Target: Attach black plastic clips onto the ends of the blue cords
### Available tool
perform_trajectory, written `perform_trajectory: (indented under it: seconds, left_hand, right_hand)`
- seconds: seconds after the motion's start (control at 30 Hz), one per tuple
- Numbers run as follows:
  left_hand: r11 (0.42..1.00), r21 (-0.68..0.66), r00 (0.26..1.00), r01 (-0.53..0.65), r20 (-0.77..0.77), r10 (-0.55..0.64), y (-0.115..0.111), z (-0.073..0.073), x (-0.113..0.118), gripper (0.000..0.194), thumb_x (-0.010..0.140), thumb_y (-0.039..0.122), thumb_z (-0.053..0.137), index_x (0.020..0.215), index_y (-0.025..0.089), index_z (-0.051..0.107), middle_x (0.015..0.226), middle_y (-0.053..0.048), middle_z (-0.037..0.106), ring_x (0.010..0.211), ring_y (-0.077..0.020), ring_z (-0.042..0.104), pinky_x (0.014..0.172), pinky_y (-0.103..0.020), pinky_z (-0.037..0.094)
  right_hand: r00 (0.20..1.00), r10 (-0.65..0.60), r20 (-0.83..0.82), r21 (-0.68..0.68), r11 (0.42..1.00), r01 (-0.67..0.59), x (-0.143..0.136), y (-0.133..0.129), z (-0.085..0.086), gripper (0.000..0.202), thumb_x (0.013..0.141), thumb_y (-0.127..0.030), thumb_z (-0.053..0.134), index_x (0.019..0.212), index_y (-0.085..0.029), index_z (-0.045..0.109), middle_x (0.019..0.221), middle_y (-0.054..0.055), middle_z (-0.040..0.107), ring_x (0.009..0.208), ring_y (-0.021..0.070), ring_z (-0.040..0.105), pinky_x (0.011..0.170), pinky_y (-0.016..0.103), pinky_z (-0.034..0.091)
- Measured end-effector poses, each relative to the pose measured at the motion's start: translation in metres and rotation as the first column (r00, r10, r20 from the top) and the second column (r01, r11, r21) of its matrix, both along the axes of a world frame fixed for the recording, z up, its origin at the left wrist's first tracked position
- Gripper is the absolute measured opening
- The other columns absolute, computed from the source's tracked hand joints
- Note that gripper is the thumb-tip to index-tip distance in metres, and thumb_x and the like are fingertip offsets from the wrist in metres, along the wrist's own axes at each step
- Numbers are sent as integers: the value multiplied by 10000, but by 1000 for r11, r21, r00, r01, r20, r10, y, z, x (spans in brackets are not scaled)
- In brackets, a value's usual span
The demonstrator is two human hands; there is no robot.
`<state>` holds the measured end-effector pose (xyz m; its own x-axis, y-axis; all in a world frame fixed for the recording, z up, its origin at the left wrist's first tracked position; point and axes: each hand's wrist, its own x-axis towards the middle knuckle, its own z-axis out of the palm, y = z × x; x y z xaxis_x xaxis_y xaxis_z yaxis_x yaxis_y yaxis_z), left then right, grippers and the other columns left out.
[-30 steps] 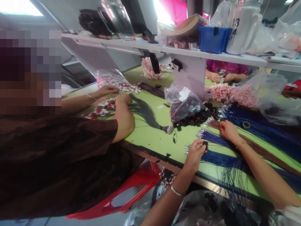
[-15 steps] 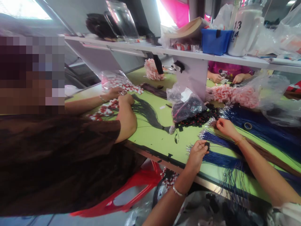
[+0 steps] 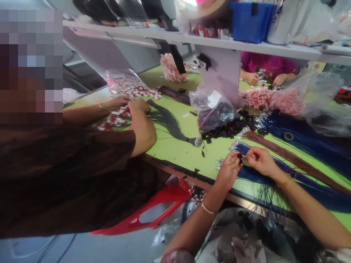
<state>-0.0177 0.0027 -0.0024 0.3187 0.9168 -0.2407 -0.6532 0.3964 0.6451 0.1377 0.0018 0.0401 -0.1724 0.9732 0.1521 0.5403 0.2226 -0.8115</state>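
My left hand (image 3: 229,168) pinches a small black plastic connector (image 3: 240,158) between thumb and fingertips, above the front edge of the table. Close against its right side is my right hand (image 3: 260,160), closed in a pinch on the thin end of a wire (image 3: 245,157) that points at the connector. Whether the tip is inside the connector is too small to tell. Beneath both hands lie blue wires (image 3: 252,175) with silvery metal tips. A bundle of brown wires (image 3: 276,149) stretches just behind my right hand.
A heap of black connectors (image 3: 227,128) lies by a plastic bag (image 3: 211,106). Farther right are dark blue wires (image 3: 307,142) and a tape ring (image 3: 288,136). A co-worker's hands (image 3: 138,106) handle grey wires (image 3: 170,118) at left. A shelf (image 3: 181,36) crosses above the table.
My right hand has come from the tips of the brown wires, left and towards me, to the connector. My left hand still holds the connector. The view has tilted slightly down.
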Motion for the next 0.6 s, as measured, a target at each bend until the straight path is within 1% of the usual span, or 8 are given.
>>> perform_trajectory:
  seconds: [0.13, 0.3, 0.5, 0.6]
  left_hand:
    - [1000, 1, 1000, 19, 1, -19, -1, -3, -1, 304, 665, 171, 718, 942, 183, 592, 877, -17, 597, 762, -97, 551, 679, -207, 415]
    - [1000, -1, 1000, 24, -4, -24, -1, -1, -2, 306, 661, 157, 714, 944, 178, 598, 858, -18, 595, 768, -101, 554, 693, -211, 416]
    - [999, 17, 999, 29, -29, -29, -2, -2, -1, 311, 660, 188, 726, 941, 169, 594, 867, -18, 598, 766, -99, 555, 695, -213, 409]
    - [1000, 24, 996, 15, -87, -13, -5, -3, 2, 323, 647, 201, 734, 936, 166, 597, 854, -16, 606, 743, -94, 549, 685, -213, 402]
  right_hand:
    - [996, -22, 84, 54, 998, 17, -2, -7, -5, 65, 739, -202, 531, 677, -184, 524, 562, -48, 453, 509, 81, 387, 507, 203, 307]
    - [984, -20, 178, 141, 990, -6, -2, -7, -2, 75, 731, -180, 532, 661, -190, 505, 571, -38, 474, 510, 90, 401, 516, 214, 306]
    - [938, -23, 346, 281, 956, -81, -3, -9, -2, 57, 749, -165, 509, 697, -187, 506, 645, 6, 540, 582, 124, 454, 574, 238, 329]
    - [909, -5, 417, 327, 934, -144, -4, -8, -5, 61, 765, -162, 498, 709, -182, 515, 653, 21, 543, 606, 141, 466, 591, 253, 333]
